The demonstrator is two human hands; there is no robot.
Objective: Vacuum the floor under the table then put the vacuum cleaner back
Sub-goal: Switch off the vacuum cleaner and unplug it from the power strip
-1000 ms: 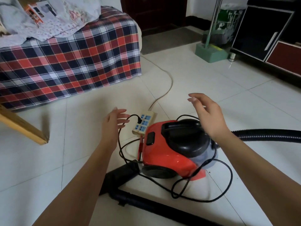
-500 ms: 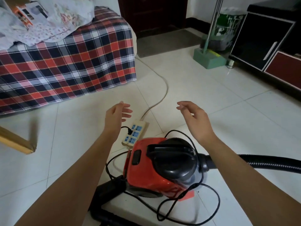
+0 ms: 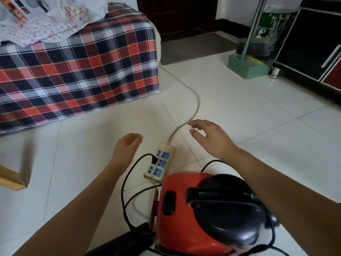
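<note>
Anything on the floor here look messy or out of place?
The black cord lies in loose loops beside the red vacuum cleaner, plugged into a power strip mid-floor whose pale cable trails across the tiles.

Vacuum cleaner (image 3: 184, 218): red body cut by the bottom edge, right flank hidden under the right forearm (image 3: 287, 193). Black tube (image 3: 120, 244) on the floor: cut off below. Wooden bar (image 3: 13, 179), left edge: motion-blurred, cropped. Metal pole (image 3: 255, 21): top cropped. Small shiny object (image 3: 275, 72) beside the cabinet (image 3: 304, 43): too small to identify. Left hand (image 3: 127, 146): fingertips blurred.
</note>
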